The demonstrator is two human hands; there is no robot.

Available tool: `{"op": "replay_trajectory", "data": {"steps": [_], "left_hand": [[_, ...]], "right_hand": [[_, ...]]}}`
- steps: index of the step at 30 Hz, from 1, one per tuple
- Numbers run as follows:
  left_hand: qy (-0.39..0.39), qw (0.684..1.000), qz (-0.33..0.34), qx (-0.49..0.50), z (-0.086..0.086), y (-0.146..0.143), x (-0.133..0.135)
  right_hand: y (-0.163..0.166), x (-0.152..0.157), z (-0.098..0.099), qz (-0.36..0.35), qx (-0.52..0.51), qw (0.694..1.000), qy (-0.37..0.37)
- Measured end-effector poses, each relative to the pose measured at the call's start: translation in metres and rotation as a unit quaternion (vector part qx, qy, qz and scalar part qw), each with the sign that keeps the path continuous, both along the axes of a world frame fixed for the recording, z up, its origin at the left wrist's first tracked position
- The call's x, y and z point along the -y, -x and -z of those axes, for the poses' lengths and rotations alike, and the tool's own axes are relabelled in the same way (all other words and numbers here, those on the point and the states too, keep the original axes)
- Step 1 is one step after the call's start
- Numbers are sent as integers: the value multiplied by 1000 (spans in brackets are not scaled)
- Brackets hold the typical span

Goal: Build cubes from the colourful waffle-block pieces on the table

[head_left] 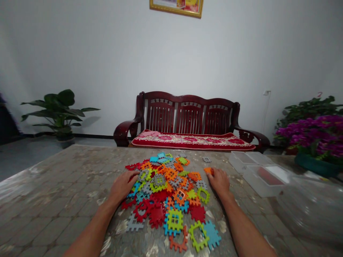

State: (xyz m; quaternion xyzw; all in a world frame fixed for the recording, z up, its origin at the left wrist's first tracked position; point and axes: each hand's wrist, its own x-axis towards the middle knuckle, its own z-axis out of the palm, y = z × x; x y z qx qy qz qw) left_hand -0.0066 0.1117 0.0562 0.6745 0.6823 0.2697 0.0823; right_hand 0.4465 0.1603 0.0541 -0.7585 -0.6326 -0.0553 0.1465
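A heap of interlocking plastic building tiles (pixel 160 195) in red, orange, green, blue and grey lies between my hands, many of them with toothed edges and some with window cut-outs. My left hand (pixel 123 185) rests at the heap's left edge, fingers stretched towards the grey and green tiles; nothing shows in its grasp. On the right, my right hand (pixel 219 181) has its fingers closed on an orange tile (pixel 207 170) just off the heap. Its fingertips partly cover that tile. A lone grey tile (pixel 207 159) lies farther back.
The tiles lie on a table with a patterned cover (pixel 66 192). Clear plastic boxes (pixel 264 178) and a transparent bulging container (pixel 308 207) stand to the right, near purple flowers (pixel 316 134). Beyond the table is a wooden bench (pixel 187 114); a potted plant (pixel 60 110) stands left.
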Motion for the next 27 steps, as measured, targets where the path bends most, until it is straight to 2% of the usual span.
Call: {"op": "replay_trajectory", "data": {"steps": [7, 15, 20, 27], "left_hand": [[-32, 998, 7, 52, 7, 4, -6], [-75, 991, -51, 103, 4, 7, -5], [-71, 990, -64, 106, 8, 10, -8], [-80, 991, -38, 97, 13, 13, -12]], "right_hand": [[-2, -4, 3, 38, -54, 998, -17], [-13, -8, 0, 76, -106, 991, -40], [-17, -11, -1, 104, -96, 990, -26], [-28, -21, 0, 118, -28, 993, -8]]}}
